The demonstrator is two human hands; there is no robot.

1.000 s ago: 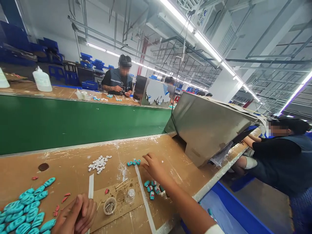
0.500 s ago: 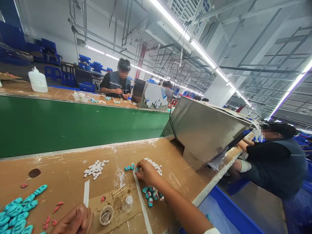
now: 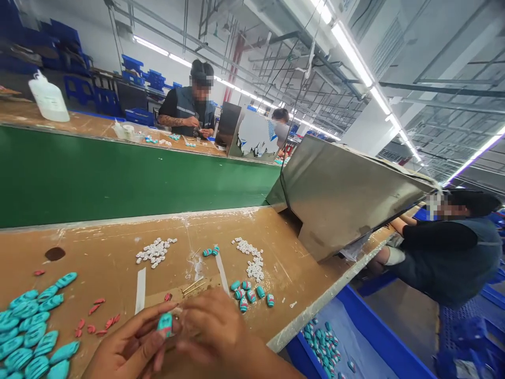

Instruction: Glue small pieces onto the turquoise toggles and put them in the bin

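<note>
Between its thumb and fingers my left hand (image 3: 128,345) holds a small teal piece (image 3: 164,323) with a pink-red part on it. Close beside it on the right is my right hand (image 3: 216,321), blurred by motion, its fingertips near the piece; what they hold, if anything, is unclear. Teal pieces (image 3: 35,334) are heaped at the lower left, with small red pieces (image 3: 91,329) beside them. Two small piles of white bits (image 3: 155,252) (image 3: 255,266) lie farther back. Striped teal pieces (image 3: 251,296) sit right of my right hand, and a few more (image 3: 211,251) lie between the white piles.
A green divider (image 3: 118,181) runs behind the table (image 3: 98,252). A metal box (image 3: 351,195) stands at the right. Below the right edge is a blue bin (image 3: 379,337) with teal pieces. One person (image 3: 187,108) works across, another (image 3: 437,252) at the right.
My right hand has come back from the small striped pieces near the white pile to beside my left hand. A teal piece now shows in my left hand. The view has shifted, showing more of the blue bin.
</note>
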